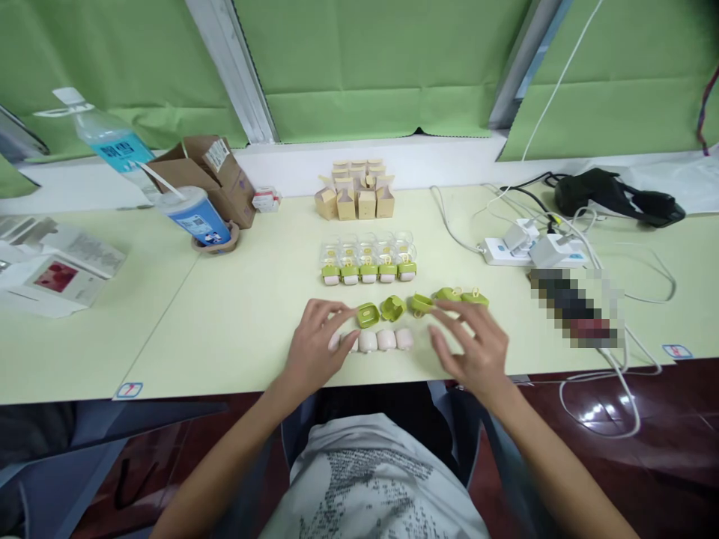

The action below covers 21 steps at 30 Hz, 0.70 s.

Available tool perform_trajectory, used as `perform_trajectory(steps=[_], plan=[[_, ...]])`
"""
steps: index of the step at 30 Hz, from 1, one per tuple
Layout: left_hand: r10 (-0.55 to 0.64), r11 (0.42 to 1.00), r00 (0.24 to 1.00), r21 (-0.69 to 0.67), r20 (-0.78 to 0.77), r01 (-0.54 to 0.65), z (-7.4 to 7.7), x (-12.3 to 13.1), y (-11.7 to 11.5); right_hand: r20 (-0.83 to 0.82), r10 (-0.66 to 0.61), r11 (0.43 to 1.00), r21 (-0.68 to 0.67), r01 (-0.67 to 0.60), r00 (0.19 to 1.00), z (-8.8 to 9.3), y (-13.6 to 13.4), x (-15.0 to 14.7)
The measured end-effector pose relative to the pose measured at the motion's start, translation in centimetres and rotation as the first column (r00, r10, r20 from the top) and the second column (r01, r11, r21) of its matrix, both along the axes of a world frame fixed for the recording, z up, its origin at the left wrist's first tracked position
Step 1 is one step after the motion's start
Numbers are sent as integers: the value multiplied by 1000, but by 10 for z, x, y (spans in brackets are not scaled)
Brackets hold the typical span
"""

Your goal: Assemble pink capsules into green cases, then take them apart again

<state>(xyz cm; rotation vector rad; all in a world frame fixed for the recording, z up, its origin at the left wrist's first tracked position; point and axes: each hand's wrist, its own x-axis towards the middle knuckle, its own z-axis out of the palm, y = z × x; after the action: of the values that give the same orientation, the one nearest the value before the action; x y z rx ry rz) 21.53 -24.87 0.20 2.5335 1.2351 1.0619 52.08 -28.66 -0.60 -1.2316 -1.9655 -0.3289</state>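
Note:
My left hand (pixel 315 343) is open, its index fingertip beside a green cap-like piece (pixel 368 316) and its thumb over the left end of a row of pale pink rounded pieces (pixel 386 340). Fingers apart, my right hand (pixel 475 346) has its fingertips near another green piece (pixel 421 303); I cannot tell if they touch it. Between the hands lies a third green piece (pixel 392 308). Two more green pieces (pixel 475 297) lie just beyond the right hand. Farther back stand several assembled green-and-pink pieces (pixel 368 272), with clear plastic pieces (pixel 367 243) behind them.
Small open cardboard boxes (pixel 366 202) stand at the back. On the left are a blue-and-white cup (pixel 199 217), a brown carton (pixel 216 176), a bottle (pixel 115 142) and white boxes (pixel 61 262). A power strip (pixel 499 252) with cables and a black strapped object (pixel 612 196) lie right.

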Motion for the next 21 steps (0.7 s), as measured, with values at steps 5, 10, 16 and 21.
perform_trajectory(steps=[5, 10, 16, 21], plan=[[-90, 935, 983, -354, -160, 28, 20, 29, 40, 136, -260, 936, -210, 284, 956, -4, 27, 40], [-191, 901, 957, -425, -218, 83, 17, 72, 58, 185, -150, 923, -326, 205, 971, -21, 28, 38], [-234, 901, 966, -398, -112, 173, 0, 126, 63, 235, -213, 929, -253, 271, 948, -29, 17, 26], [-315, 832, 949, -490, -30, 260, 10, 172, 76, 231, -307, 912, -206, 354, 923, -33, 21, 36]])
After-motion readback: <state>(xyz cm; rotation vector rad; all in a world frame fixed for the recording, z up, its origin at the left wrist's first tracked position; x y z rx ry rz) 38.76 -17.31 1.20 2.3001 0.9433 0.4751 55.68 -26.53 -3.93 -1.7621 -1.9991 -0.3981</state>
